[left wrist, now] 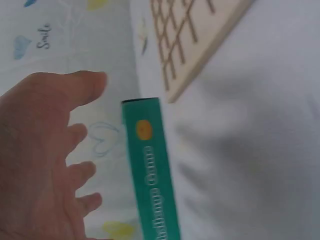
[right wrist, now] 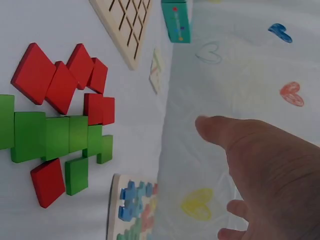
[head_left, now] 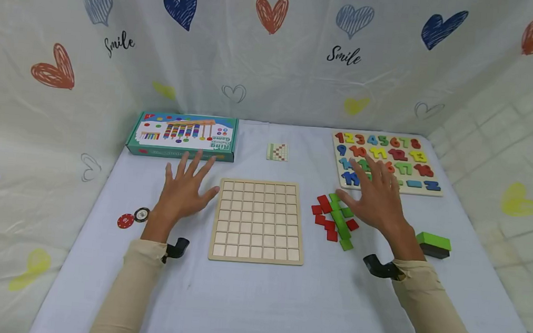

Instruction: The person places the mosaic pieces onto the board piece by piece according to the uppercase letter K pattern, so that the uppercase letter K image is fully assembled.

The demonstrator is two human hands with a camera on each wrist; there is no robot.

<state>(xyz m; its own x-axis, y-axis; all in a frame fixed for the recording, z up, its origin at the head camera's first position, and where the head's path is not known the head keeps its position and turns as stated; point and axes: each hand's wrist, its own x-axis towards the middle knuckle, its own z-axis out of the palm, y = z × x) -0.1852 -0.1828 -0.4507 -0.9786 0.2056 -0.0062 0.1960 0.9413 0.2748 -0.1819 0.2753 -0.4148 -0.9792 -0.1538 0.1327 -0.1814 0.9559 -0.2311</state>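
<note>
My left hand [head_left: 183, 193] hovers with spread fingers between the wooden grid board [head_left: 259, 221] and the two poker chips, one red [head_left: 125, 221] and one black [head_left: 141, 215]. It holds nothing. My right hand [head_left: 378, 200], also holding nothing, is above the table beside a loose group of red square tiles [head_left: 332, 235] and green square tiles [head_left: 340, 223]. Its fingers reach over the near part of the number puzzle board [head_left: 392, 161] and cover some numbers. In the right wrist view, the red tiles [right wrist: 34, 74] and green tiles [right wrist: 30, 136] lie flat.
A green game box [head_left: 182, 137] stands at the back left. Behind the grid board lies a small patterned card [head_left: 278, 152]. A green and black block, perhaps an eraser [head_left: 433, 244], sits on the right. A printed curtain [head_left: 276, 56] hangs behind the white table [head_left: 245, 302].
</note>
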